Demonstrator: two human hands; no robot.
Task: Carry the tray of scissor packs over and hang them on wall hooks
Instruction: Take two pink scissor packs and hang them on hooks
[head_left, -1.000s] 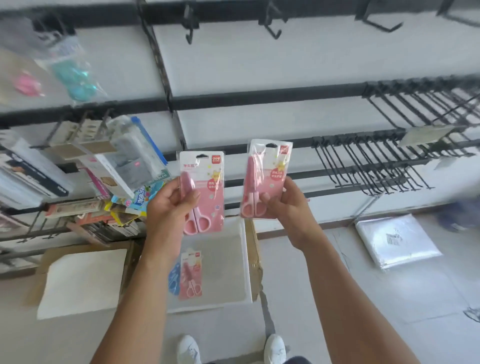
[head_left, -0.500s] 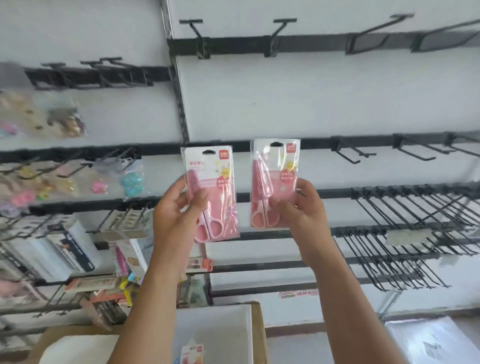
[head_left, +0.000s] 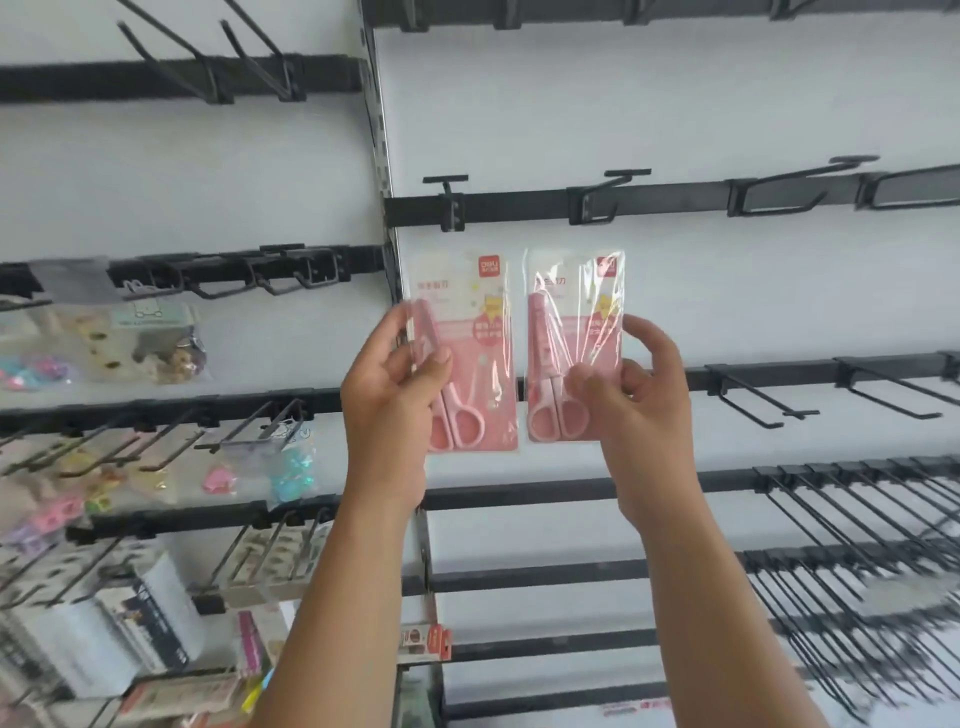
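Note:
I hold two packs of pink scissors up in front of the white wall. My left hand (head_left: 392, 387) grips the left scissor pack (head_left: 475, 353) by its left edge. My right hand (head_left: 631, 395) pinches the right scissor pack (head_left: 574, 338) at its lower right. Both packs stand upright, side by side, with their tops a little below a black rail. Two empty black hooks stick out of that rail, the left hook (head_left: 447, 200) and the right hook (head_left: 605, 195), just above the packs. The tray is out of view.
Black rails with several empty hooks (head_left: 753, 395) run across the right panel. A vertical metal upright (head_left: 382, 156) splits the wall. On the left panel hang bags of small colourful items (head_left: 270, 467) and boxed goods (head_left: 130, 634). A dense row of long hooks (head_left: 857, 519) fills the lower right.
My view has tilted upward, so the tray and floor have dropped out of sight. Both hands have raised the packs closer to the rail with the two empty hooks.

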